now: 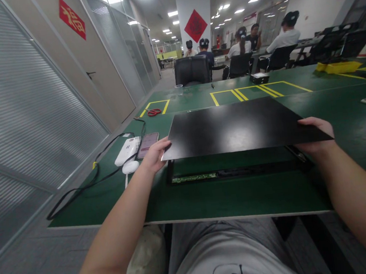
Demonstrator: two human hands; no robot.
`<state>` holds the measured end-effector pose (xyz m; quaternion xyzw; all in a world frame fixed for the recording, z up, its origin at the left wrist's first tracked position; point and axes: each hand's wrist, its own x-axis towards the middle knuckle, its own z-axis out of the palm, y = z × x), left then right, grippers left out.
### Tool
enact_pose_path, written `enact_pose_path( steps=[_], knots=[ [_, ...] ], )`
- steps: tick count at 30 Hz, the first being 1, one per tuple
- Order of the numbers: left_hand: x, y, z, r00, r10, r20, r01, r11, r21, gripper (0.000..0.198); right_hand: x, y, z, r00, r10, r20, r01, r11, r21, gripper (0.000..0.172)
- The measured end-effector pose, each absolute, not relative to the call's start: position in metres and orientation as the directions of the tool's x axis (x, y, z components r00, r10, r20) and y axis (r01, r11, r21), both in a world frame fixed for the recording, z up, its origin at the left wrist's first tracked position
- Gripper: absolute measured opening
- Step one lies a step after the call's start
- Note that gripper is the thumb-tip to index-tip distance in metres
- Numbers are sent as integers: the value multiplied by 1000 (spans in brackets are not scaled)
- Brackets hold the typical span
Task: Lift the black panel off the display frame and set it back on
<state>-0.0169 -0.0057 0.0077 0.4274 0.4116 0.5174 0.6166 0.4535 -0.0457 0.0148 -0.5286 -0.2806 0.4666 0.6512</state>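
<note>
Green worktop [242, 200] spreads out in front of you, and it is big enough to hold all these things flat.

Above it, you hold a wide black sheet [237, 127], nearly level. Being so wide, it probably needs a hand at each side to keep it from tipping. Its near edge is over a thin dark frame [258, 170], which lies on the worktop. You can see green through the middle of the frame (the back of it is hidden under your sheet).

Your left grip [155, 156] holds the left edge of the sheet, near the front corner. Your right grip [320, 133] holds the right side, with the thumb on top and the hand underneath, likely to bear the weight. Neither grip reaches far over the shiny face, maybe to keep it clean.

A phone [147, 145] and a white box [125, 151] sit off to the left, perhaps to leave you room. Past them lie red scissors [154, 112], well apart from your hands.
</note>
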Motion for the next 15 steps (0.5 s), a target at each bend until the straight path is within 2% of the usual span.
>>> enact_pose_path(
  steps=[3,11,15],
  knots=[
    [-21,-4,9,139,990,-34,-277,71,958,47,451,-46,17,258,933,-249,-363,-145,-920,32],
    [-27,-3,15,63,998,26,-353,-2,936,40,453,-44,17,119,926,-358,-375,-292,-880,28],
    [-24,-7,18,20,998,60,-354,-49,934,42,461,-38,13,180,916,-358,-357,-278,-892,34]
  ],
)
